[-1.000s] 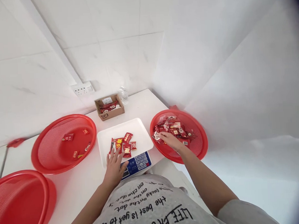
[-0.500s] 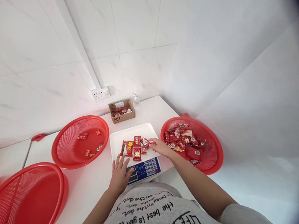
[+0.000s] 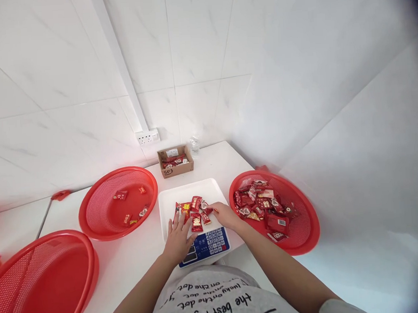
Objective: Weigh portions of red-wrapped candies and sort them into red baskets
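A white weighing scale tray (image 3: 169,196) carries several red snack packets, above a blue keypad panel (image 3: 214,241). My left hand (image 3: 178,237) is open, fingers spread over the lower edge of a larger red-and-yellow packet (image 3: 185,207). A small red packet with gold print (image 3: 196,222) lies just right of its fingers. At the tray's right side, the fingers of my right hand (image 3: 225,215) are closed on a small red packet (image 3: 209,211), partly hidden by the fingertips. Another red packet (image 3: 196,203) lies behind the group.
On the right stands a red mesh basket (image 3: 310,216) heaped with red packets. A basket with a few packets (image 3: 92,211) is on the left, and another red basket (image 3: 91,258) is nearer. Behind the scale are a cardboard box (image 3: 177,170) of packets and a clear plastic item (image 3: 194,145).
My left hand has moved forward and right onto the larger packet. The packets on the tray are bunched closer together. My right hand has stayed at the tray's right side. The view has shifted slightly.
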`<state>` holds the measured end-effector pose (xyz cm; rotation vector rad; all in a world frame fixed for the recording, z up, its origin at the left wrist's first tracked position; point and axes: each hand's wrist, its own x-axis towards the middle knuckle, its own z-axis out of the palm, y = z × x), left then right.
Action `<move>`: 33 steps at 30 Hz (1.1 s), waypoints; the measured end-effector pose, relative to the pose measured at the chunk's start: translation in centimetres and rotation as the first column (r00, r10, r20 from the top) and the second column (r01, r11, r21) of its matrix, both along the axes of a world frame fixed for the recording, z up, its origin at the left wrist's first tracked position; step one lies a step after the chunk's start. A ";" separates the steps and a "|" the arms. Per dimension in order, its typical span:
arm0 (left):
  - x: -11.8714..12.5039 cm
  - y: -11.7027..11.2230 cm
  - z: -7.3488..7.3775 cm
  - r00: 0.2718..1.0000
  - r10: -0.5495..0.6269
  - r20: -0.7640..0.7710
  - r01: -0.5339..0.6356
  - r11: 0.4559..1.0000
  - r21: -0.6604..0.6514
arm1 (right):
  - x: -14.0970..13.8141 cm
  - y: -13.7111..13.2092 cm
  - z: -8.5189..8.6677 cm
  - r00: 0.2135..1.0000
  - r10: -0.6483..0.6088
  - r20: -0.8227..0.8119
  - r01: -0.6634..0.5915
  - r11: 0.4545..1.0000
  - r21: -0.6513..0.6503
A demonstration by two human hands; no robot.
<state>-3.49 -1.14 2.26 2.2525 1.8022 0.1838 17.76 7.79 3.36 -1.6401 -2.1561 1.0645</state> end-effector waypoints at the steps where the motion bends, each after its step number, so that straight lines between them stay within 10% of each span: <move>1: 0.1 0.2 0.0 1.000 -0.007 -0.006 0.007 1.000 -0.011 | 0.0 -0.1 -0.1 1.000 0.000 -0.009 0.000 1.000 0.003; 8: 0.6 1.3 -0.3 0.998 -0.053 -0.027 0.053 0.999 0.001 | 0.1 -0.5 0.1 0.994 -0.005 -0.107 0.009 0.999 0.034; 14: 1.8 3.4 0.2 0.996 -0.077 -0.052 0.079 0.997 0.021 | 3.6 -1.2 0.1 0.924 -0.287 -0.252 0.320 0.942 0.103; 22: 3.6 5.8 -0.5 0.991 -0.098 -0.086 0.093 0.994 -0.055 | 9.3 -4.3 -4.4 0.846 -0.523 -0.105 0.532 0.815 0.228; 33: 3.5 5.9 -0.2 0.985 -0.141 -0.095 0.136 0.989 -0.056 | 9.1 -5.6 -5.7 0.899 -0.436 0.042 0.425 0.891 0.159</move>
